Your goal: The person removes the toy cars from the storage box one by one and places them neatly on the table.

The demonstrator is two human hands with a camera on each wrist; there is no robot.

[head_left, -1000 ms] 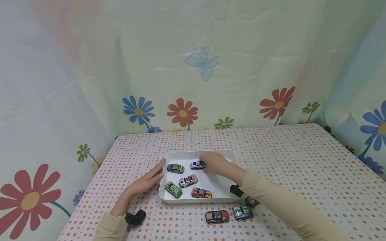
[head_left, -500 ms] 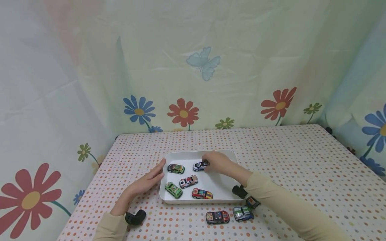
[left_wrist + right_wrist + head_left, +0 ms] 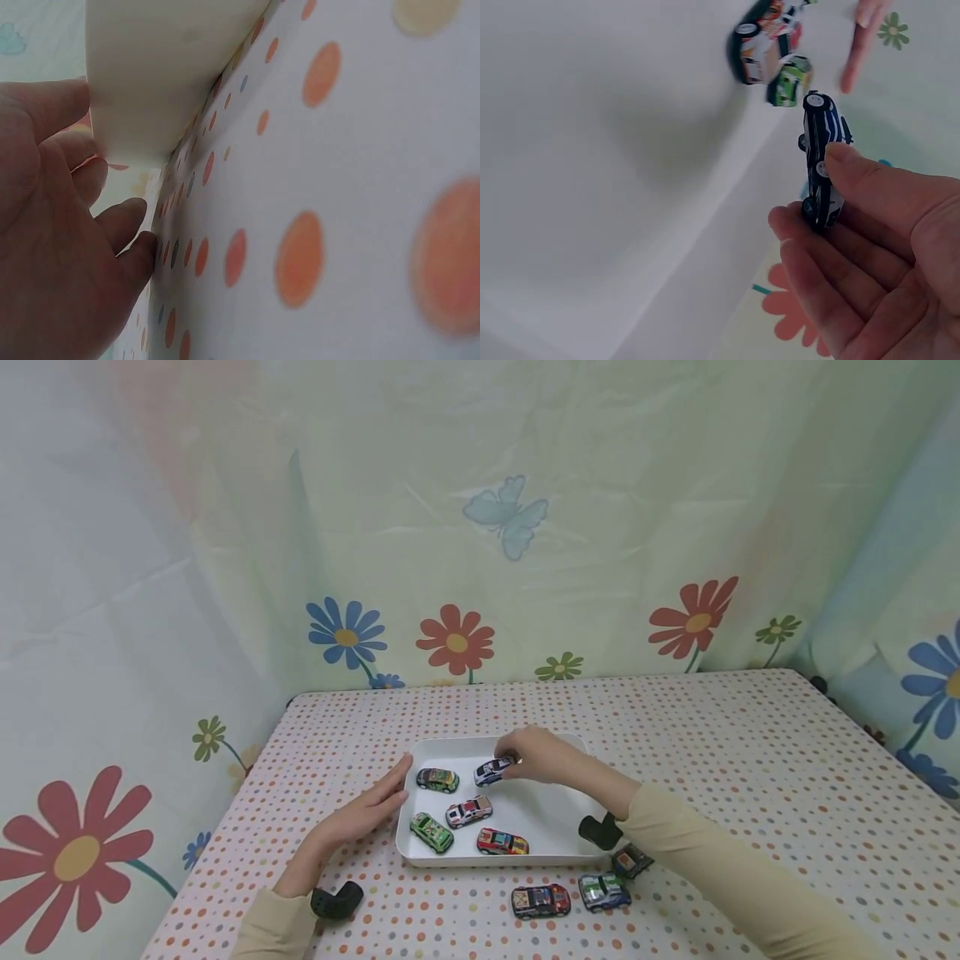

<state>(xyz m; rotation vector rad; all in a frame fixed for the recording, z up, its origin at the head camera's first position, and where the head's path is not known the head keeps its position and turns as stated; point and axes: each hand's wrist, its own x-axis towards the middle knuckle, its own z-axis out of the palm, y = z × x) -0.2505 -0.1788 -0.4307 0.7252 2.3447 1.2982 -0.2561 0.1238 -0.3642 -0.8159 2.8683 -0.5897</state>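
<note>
My right hand (image 3: 540, 756) pinches a white and dark toy car (image 3: 492, 772) at the far side of the white tray (image 3: 540, 858). In the right wrist view, thumb and fingers grip this toy car (image 3: 825, 161), which looks lifted off the tray's floor. My left hand (image 3: 367, 810) lies at the tray's left side, fingers extended; its fingertips touch the tray wall (image 3: 150, 75) in the left wrist view. Inside the tray stand a dark green car (image 3: 437, 780), a white and red car (image 3: 468, 811), a bright green car (image 3: 431, 832) and a red and yellow car (image 3: 502, 842).
In front of the tray, on the dotted tabletop (image 3: 420, 918), are a black and red car (image 3: 541, 901), a green and silver car (image 3: 604, 892) and a dark car (image 3: 632, 860) near the right sleeve (image 3: 720, 860). A flowered curtain (image 3: 600, 527) hangs behind the table.
The right hand has shifted the white and dark car slightly, first right, then back left, and the car now sits at more of a slant. The left hand and tray stay put.
</note>
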